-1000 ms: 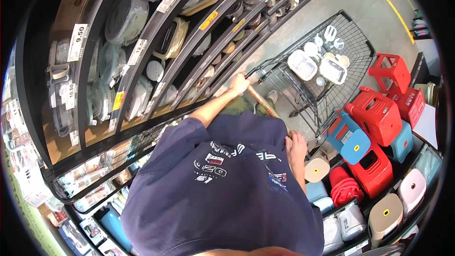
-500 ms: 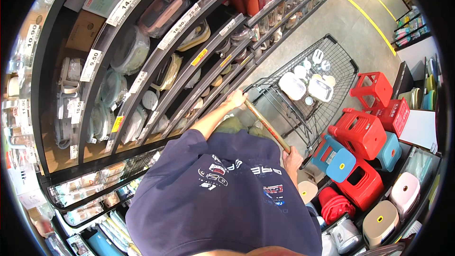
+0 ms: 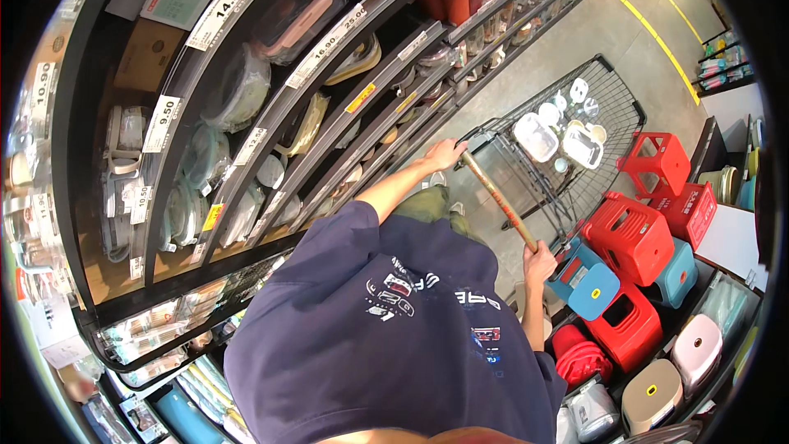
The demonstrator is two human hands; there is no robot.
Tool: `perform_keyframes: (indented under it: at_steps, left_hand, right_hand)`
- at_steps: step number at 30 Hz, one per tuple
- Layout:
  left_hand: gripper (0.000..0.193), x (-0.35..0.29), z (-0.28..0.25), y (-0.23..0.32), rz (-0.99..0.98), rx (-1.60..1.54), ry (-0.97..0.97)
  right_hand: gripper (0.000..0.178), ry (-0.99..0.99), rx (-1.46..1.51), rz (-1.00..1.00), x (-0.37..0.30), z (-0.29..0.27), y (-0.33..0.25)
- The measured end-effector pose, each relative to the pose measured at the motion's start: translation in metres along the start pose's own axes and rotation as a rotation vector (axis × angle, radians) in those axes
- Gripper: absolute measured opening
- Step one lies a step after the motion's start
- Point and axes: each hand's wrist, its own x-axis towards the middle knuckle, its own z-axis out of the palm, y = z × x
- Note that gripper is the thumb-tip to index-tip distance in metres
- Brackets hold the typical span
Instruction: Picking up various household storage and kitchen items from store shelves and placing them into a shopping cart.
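Both hands [image 3: 445, 154] [image 3: 538, 263] have moved farther from the shirt [image 3: 394, 362], gripping the handle [image 3: 500, 201]. White containers [image 3: 536, 138] lie within the cart's [image 3: 616, 107] edges.

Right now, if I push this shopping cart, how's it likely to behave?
The shopping cart should feel rigid, given its wire build. It's probably light for its size, since the white containers cover only part of its floor. Those containers look unsecured, so a jolt might slide them.
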Motion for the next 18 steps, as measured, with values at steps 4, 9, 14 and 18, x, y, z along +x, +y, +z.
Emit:
perform_keyframes:
  at_steps: [4, 9, 14, 18]
  left_hand:
    - [0.047, -0.007, -0.019, -0.025, 0.037, 0.011, -0.137]
    - [0.035, -0.017, -0.027, -0.108, 0.061, -0.048, 0.486]
    - [0.029, -0.027, -0.052, -0.207, -0.506, -0.258, 0.938]
    - [0.025, -0.041, -0.053, -0.323, -0.73, -0.837, 0.961]
  right_hand:
    - [0.024, 0.049, 0.014, -0.021, 0.013, -0.003, 0.001]
    - [0.023, 0.095, -0.011, -0.011, 0.022, 0.002, 0.002]
    - [0.029, 0.093, -0.093, -0.007, 0.025, 0.007, 0.006]
    - [0.025, 0.13, -0.13, -0.058, 0.032, 0.014, 0.011]
